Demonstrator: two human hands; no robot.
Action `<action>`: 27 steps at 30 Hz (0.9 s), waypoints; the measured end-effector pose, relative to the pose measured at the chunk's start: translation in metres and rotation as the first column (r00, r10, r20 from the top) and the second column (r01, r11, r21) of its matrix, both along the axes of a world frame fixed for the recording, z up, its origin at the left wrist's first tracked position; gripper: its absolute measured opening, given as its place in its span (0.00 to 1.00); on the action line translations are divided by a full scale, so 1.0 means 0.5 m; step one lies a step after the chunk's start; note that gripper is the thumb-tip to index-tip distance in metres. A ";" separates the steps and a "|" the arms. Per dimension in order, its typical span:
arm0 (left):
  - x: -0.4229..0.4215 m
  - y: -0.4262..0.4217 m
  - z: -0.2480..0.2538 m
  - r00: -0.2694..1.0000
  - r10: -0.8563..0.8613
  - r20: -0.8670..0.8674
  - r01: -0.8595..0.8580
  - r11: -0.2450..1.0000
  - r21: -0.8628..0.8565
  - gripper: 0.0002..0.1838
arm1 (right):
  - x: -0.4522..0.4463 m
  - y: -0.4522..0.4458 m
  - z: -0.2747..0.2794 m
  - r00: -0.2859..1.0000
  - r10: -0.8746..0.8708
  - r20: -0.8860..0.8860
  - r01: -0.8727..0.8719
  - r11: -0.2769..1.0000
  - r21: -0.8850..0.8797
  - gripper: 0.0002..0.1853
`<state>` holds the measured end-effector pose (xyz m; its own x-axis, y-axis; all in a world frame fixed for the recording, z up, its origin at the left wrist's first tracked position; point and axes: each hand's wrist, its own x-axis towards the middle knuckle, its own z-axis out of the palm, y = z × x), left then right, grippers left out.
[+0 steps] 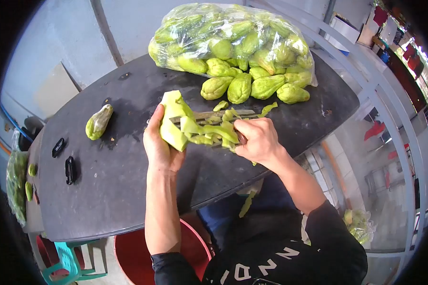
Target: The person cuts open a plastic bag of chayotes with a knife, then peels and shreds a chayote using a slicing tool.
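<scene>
My left hand (159,145) is wrapped round a chayote (174,135), whose pale green flesh shows in flat peeled faces. In my right hand (257,140) is a knife, its dark handle (242,138) just showing at the fist. The grey blade (209,115) points left toward the chayote, partly covered by peel. Strips of chayote peel (218,132) hang and lie between my two hands. Beyond them, several unpeeled chayotes (239,89) rest at the mouth of a large clear plastic bag (228,28) full of more.
A single chayote with whitish patches (99,122) lies left on the dark table (114,190). Two small black objects (70,170) are near its left edge. Below stand a red tub (128,251) and a turquoise stool (66,261). A metal railing (371,90) runs along the right.
</scene>
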<state>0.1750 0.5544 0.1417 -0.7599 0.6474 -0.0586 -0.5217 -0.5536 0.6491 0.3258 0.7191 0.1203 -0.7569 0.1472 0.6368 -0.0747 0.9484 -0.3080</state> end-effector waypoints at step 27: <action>0.012 -0.012 0.011 0.986 -0.161 -0.046 0.161 0.987 -0.011 0.21 | -0.030 0.029 -0.009 0.995 -0.098 0.012 0.098 0.995 -0.018 0.11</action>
<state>0.1808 0.5485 0.1472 -0.6476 0.7613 -0.0305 -0.5729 -0.4601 0.6783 0.3105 0.7338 0.1158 -0.7456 0.2322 0.6246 0.0217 0.9453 -0.3256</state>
